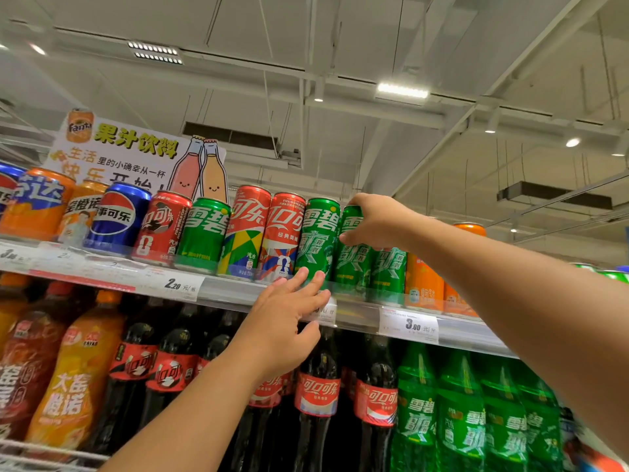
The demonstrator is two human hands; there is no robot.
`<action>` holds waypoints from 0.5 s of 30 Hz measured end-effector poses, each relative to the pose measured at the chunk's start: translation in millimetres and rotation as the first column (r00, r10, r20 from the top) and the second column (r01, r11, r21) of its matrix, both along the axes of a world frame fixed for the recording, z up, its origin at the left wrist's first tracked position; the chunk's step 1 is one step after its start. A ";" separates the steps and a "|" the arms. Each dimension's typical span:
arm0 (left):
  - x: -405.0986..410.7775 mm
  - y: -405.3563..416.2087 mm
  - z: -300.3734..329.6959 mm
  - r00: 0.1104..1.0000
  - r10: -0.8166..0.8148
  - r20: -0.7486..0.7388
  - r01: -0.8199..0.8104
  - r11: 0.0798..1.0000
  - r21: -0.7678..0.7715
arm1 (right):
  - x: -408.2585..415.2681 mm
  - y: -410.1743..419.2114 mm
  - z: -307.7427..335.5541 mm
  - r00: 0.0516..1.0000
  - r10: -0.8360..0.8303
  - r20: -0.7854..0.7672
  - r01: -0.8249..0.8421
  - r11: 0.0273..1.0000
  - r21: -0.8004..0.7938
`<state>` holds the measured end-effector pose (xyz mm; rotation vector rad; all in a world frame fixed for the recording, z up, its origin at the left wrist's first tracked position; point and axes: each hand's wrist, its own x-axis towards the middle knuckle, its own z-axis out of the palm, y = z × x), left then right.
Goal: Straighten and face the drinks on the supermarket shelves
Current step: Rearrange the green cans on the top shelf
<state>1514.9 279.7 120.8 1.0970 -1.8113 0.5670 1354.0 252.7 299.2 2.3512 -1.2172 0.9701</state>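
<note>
Green can [352, 253] sat gripped at its top in my right hand [376, 221]; beside it, lower, my left hand [289, 321] lay open-fingered against the shelf edge [238, 291].

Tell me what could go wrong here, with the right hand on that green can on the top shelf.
1. The right hand grips the green can near its top; turning it could knock the tight-packed neighbouring green can.
2. The cans stand at the shelf edge overhead, so a nudged one might tip off.
3. The left hand, fingers straight, reaches the edge and may snag the price tag.
</note>
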 end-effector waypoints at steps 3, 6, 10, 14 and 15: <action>0.2 0.1 -0.8 1.000 0.005 0.005 -0.005 1.000 -0.001 | 0.4 4.9 -10.7 0.997 -0.060 -0.045 0.056 0.994 -0.089; -0.6 2.1 0.1 1.000 0.013 0.008 -0.013 1.000 0.011 | -3.8 10.6 -43.4 1.000 0.015 0.000 -0.014 0.951 -0.308; -3.0 5.4 2.8 0.999 0.038 0.004 -0.038 0.999 0.026 | -24.3 10.2 -118.9 0.986 0.129 -0.103 -0.164 0.839 -0.518; -3.5 8.2 3.4 0.999 0.029 -0.016 -0.028 0.998 0.049 | -40.8 -4.3 -176.1 0.984 0.060 -0.165 -0.128 0.888 -0.441; -3.3 8.9 3.3 0.999 0.032 -0.019 -0.031 0.998 0.047 | -40.0 -7.4 -183.9 0.984 0.042 -0.172 -0.110 0.905 -0.410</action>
